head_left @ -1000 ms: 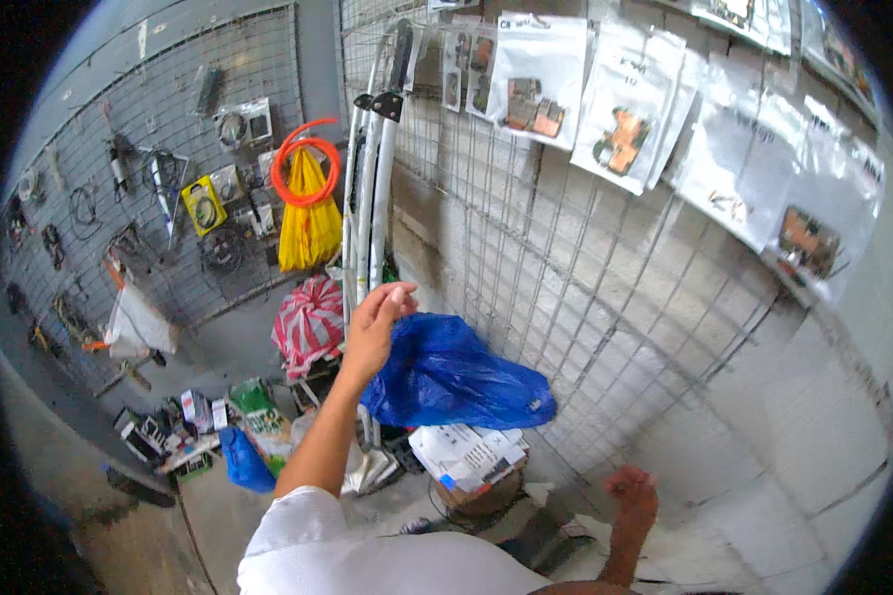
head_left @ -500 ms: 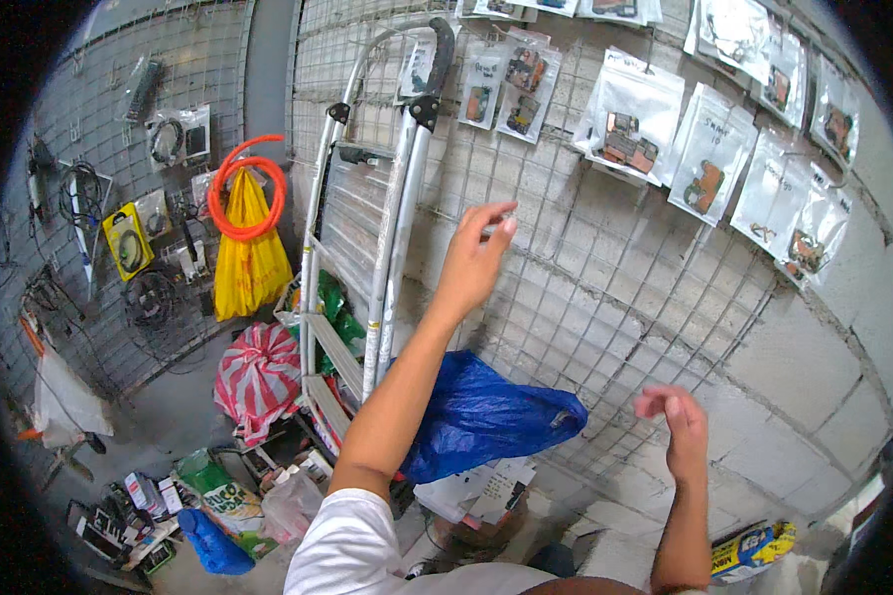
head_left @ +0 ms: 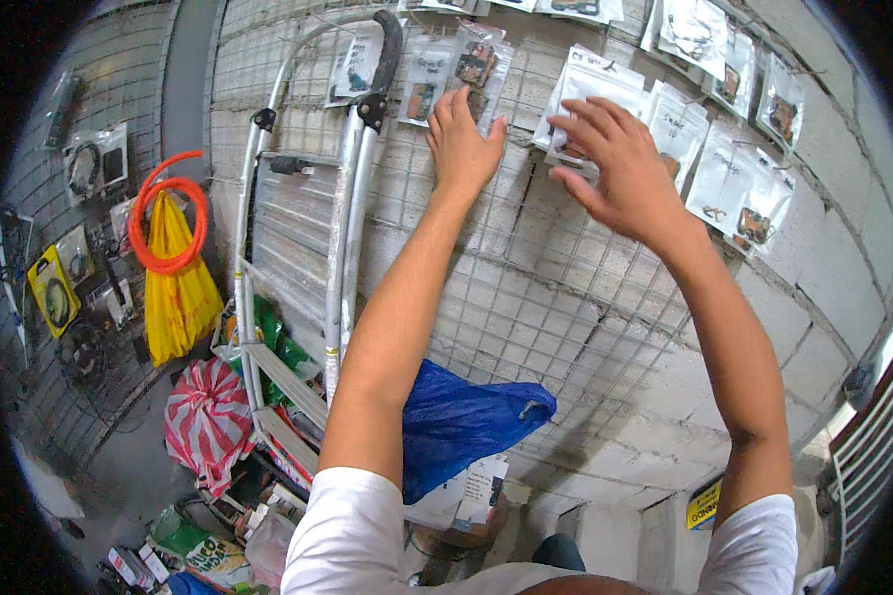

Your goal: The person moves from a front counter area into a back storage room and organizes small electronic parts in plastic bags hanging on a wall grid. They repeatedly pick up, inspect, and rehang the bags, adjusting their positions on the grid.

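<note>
My left hand (head_left: 463, 151) is raised to a clear zip bag (head_left: 479, 59) of small brown and black parts hanging on the wire grid. Its fingers are stretched up over the bag's lower part, thumb apart; whether they touch it I cannot tell. Reaching up from the right, my right hand (head_left: 623, 180) has its fingers spread in front of a white-topped zip bag (head_left: 597, 83), partly hiding its contents. Beside that hand hang more zip bags of similar parts, including one (head_left: 677, 119) with handwriting. Neither hand visibly grips anything.
An aluminium stepladder (head_left: 341, 228) leans at the grid left of my arms. Below hangs or rests a blue plastic bag (head_left: 466, 426). Farther left are a yellow bag (head_left: 179, 297), an orange hose coil (head_left: 200, 223) and a red-striped bundle (head_left: 208, 416). Clutter covers the lower-left floor.
Both hands have risen to the hanging bags; the right one came up from low beside the wall. The view has shifted rightward, so the ladder and bags appear farther left.
</note>
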{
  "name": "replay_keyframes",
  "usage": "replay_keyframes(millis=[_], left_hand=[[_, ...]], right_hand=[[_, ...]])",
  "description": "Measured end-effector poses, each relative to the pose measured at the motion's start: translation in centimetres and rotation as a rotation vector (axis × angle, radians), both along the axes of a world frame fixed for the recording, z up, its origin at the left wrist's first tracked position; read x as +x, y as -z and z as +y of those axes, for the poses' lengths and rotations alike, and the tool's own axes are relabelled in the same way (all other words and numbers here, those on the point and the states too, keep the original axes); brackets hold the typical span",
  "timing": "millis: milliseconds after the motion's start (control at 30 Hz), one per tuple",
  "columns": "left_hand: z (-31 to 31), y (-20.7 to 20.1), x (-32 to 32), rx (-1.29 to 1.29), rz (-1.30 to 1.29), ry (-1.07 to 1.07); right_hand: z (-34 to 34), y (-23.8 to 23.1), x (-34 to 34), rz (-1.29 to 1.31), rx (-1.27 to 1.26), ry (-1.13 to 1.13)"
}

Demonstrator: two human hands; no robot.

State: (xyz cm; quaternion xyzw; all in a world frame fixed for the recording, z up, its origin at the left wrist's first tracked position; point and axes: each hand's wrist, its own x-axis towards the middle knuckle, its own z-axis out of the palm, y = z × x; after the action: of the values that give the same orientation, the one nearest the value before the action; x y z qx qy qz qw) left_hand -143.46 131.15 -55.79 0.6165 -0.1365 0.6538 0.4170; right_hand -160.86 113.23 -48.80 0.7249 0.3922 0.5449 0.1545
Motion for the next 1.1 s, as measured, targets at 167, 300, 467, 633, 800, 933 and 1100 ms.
replay_keyframes(millis=[167, 300, 467, 633, 800, 933, 1100], left_hand=[[-3.6, -0.4, -3.4, -0.061, -0.026, 0.541], [-5.3, -0.1, -4.1, -0.137, 0.072, 0.895], [-6.0, -1.2, -5.0, -0.18, 0.194, 1.177], [-6.1, -1.2, -4.7, -0.186, 0.163, 1.147], [-6.3, -0.7, -4.1, -0.207, 0.143, 1.163], [-7.0, -0.5, -4.7, -0.292, 0.198, 1.254], [-7.1, -0.5, -5.6, -0.349, 0.225, 1.327]], right_hand=[[-3.0, -3.2, 0.3, 0.016, 0.145, 0.077], [-3.6, -2.4, 1.5, -0.053, 0.09, 0.133], [-4.1, -2.0, 3.0, -0.034, 0.045, 0.194], [-4.5, -1.8, 1.8, 0.027, 0.094, 0.123], [-5.1, -3.0, -0.4, 0.097, 0.279, 0.073], [-6.4, -4.1, -1.1, 0.199, 0.465, 0.022], [-6.1, -4.3, -1.8, 0.245, 0.465, 0.026]])
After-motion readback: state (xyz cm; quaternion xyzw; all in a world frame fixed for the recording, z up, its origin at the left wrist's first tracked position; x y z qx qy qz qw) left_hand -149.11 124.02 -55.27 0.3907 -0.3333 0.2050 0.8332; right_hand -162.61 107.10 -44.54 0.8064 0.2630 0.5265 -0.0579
